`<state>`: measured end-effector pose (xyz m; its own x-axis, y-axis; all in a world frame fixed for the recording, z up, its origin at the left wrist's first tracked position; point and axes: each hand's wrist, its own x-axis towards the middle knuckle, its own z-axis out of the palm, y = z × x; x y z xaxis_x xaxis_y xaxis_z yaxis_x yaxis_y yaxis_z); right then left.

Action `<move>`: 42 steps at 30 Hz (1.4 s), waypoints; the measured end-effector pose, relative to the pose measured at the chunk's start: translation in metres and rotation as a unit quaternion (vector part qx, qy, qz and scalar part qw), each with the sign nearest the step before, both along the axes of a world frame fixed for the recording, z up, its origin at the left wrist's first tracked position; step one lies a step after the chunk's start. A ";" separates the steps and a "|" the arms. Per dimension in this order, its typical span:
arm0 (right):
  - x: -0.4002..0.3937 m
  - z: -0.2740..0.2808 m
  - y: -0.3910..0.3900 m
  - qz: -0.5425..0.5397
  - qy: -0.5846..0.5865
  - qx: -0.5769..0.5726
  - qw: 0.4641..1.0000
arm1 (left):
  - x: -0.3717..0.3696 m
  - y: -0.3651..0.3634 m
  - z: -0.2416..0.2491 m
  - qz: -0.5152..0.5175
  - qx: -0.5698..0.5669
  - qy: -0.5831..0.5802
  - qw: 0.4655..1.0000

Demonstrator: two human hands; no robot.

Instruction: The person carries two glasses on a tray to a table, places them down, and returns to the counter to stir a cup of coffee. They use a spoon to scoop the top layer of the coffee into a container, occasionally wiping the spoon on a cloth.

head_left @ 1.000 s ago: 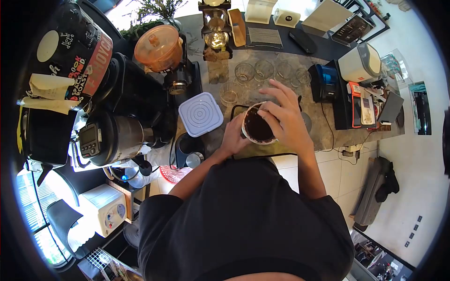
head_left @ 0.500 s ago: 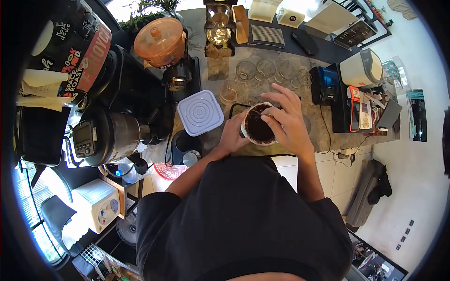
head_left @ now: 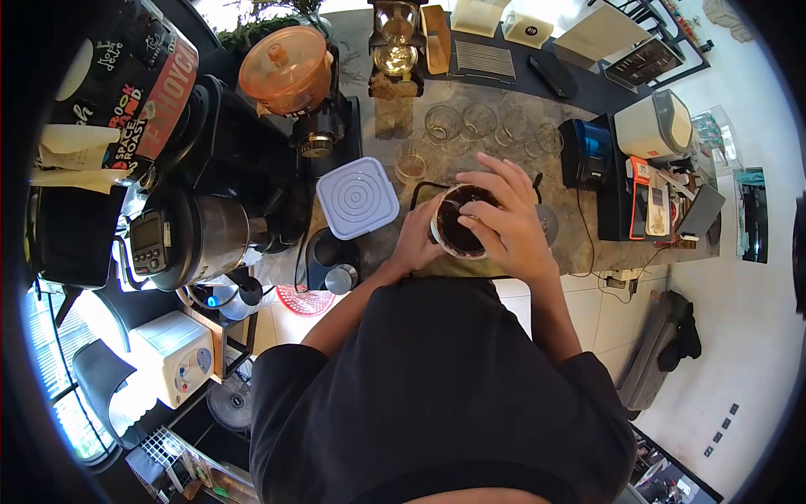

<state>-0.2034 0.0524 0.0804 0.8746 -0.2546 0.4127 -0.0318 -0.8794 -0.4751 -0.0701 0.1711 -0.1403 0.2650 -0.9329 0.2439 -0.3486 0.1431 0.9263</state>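
A white paper filter dripper [head_left: 453, 225] full of dark wet coffee grounds sits near the counter's front edge. My left hand [head_left: 417, 238] wraps around its left side and holds it. My right hand [head_left: 502, 220] hovers over its right rim, fingers pinched on a thin stirring stick that dips into the grounds; the stick is mostly hidden by the fingers.
A pale square lid [head_left: 357, 197] lies left of the dripper. Several empty glasses [head_left: 470, 126] stand behind it. A coffee grinder with an orange hopper [head_left: 287, 71] and a steel kettle [head_left: 189, 239] are at the left; a receipt printer [head_left: 588, 151] and card terminal [head_left: 640, 197] at the right.
My right hand has shifted slightly around the rim of the dripper, fingers drawn in closer over the grounds. The left hand stays on the dripper's side.
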 end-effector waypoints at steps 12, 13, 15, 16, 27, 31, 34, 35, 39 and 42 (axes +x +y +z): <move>-0.002 -0.003 -0.004 -0.004 -0.002 -0.008 1.000 | 0.000 -0.001 -0.001 0.009 0.003 0.008 1.000; -0.001 -0.004 -0.003 0.005 -0.004 -0.009 1.000 | 0.000 -0.001 -0.002 0.006 0.000 0.013 1.000; -0.003 -0.004 -0.003 0.011 -0.005 -0.011 1.000 | 0.000 -0.001 -0.002 0.010 0.003 0.008 1.000; -0.003 -0.005 -0.004 -0.002 -0.002 -0.015 1.000 | 0.000 -0.002 -0.001 0.015 0.005 0.004 1.000; -0.004 -0.008 0.002 0.003 -0.016 0.004 1.000 | 0.002 -0.002 0.018 0.002 -0.023 0.019 1.000; -0.007 -0.009 0.001 -0.011 -0.014 0.003 1.000 | 0.000 -0.004 0.022 0.006 -0.026 0.030 0.999; -0.006 -0.008 0.004 -0.007 -0.015 0.005 1.000 | 0.000 -0.003 0.025 0.007 -0.028 0.027 0.999; -0.006 -0.008 0.005 -0.005 -0.016 0.003 1.000 | 0.000 -0.003 0.025 0.006 -0.027 0.028 0.999; -0.006 -0.011 0.003 -0.021 -0.016 0.001 1.000 | 0.001 -0.003 0.029 0.005 -0.034 0.025 0.999; -0.008 -0.010 0.006 -0.008 -0.014 0.009 1.000 | 0.001 -0.003 0.025 0.001 -0.037 0.026 0.999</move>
<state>-0.2115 0.0582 0.0702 0.8584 -0.2756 0.4327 -0.0318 -0.8704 -0.4914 -0.0689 0.1678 -0.1153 0.2803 -0.9123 0.2986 -0.3012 0.2118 0.9297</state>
